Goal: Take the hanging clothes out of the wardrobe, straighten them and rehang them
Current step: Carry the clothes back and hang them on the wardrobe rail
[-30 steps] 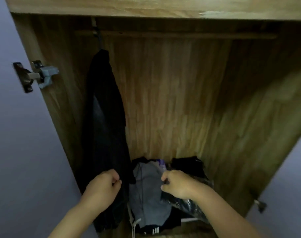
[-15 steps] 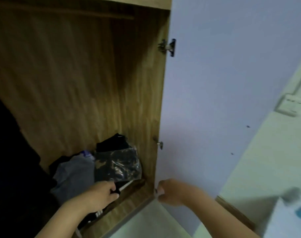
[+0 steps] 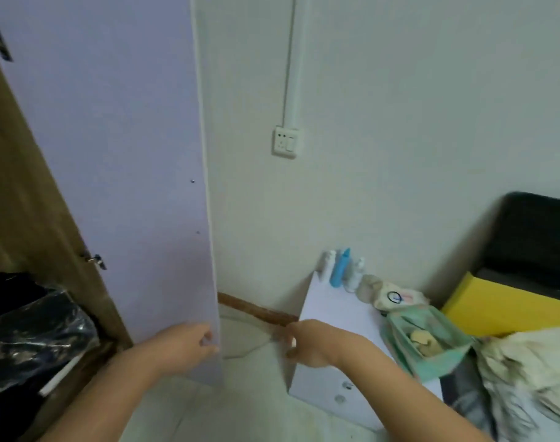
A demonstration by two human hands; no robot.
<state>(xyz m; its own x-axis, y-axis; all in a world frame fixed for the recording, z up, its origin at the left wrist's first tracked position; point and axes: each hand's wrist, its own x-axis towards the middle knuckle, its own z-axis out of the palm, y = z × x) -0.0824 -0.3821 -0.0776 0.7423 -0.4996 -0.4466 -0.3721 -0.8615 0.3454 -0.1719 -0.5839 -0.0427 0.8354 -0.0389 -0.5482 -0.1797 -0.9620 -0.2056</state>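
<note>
Folded clothes in a clear plastic bag (image 3: 32, 333) lie on the wooden wardrobe (image 3: 20, 186) floor at far left, beside its open lilac door (image 3: 119, 154), whose lower edge the left hand (image 3: 182, 347) grips, while the right hand (image 3: 313, 344), loosely curled and holding nothing, hovers before a white cabinet (image 3: 332, 314) bearing bottles (image 3: 340, 271) and a mint-green pouch (image 3: 428, 339).

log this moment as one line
left hand: holds door edge | right hand: curled, by cabinet, contact unclear | hanging clothes: out of view
</note>
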